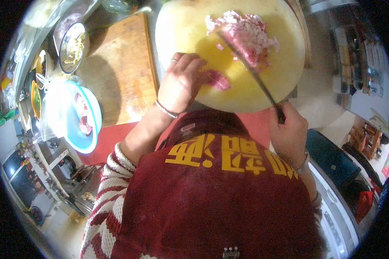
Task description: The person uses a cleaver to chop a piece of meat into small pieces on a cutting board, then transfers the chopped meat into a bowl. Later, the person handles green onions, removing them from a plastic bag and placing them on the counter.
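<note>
My right hand (288, 129) grips the dark handle of a knife (253, 71) at the near right rim of a round, yellowish cutting board (181, 29). Seen nearly edge-on, the blade slants away to the far left, alongside a heap of chopped pink and white meat (246, 32). A few small bits lie apart from the heap, on the blade's left side. My left hand (183, 77) is curled over the board's left part. Its fingers are on one end of a dark red strip of meat (218, 80), and they hide that end.
Left of the round board lies a rectangular wooden board (129, 64). Beyond its left edge stand a rimmed bowl (73, 48) with pale cut food and a light blue basin (97, 119) with meat pieces. An orange basket (35, 100) stands farther left. A red surface (107, 139) runs along the near side.
</note>
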`<state>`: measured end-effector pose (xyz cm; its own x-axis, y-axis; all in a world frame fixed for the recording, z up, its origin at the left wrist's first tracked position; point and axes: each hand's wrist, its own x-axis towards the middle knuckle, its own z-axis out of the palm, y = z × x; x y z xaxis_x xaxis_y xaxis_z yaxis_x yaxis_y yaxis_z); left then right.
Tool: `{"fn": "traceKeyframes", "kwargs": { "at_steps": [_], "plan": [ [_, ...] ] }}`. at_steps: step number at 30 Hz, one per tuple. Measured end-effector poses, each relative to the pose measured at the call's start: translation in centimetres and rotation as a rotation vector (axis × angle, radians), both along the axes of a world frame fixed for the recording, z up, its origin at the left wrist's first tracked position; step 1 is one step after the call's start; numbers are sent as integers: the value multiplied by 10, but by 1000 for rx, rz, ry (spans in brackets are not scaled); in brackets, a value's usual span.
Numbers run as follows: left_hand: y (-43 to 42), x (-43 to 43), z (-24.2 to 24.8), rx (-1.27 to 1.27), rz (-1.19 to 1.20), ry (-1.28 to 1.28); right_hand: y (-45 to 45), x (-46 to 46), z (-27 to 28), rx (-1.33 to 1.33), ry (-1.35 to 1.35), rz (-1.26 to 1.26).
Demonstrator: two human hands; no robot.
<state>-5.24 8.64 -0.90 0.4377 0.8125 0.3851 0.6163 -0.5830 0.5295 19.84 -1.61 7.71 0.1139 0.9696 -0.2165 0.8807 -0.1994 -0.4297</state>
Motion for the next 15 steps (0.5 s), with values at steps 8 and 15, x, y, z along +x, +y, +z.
{"fn": "traceKeyframes", "kwargs": {
  "at_steps": [8,15],
  "plan": [
    [-27,-7,-1,35,-17,-36,-13,4,-4,138,-114,222],
    [-31,-3,-26,182,-177,-40,-1,4,0,-81,153,69]
  ]
}}
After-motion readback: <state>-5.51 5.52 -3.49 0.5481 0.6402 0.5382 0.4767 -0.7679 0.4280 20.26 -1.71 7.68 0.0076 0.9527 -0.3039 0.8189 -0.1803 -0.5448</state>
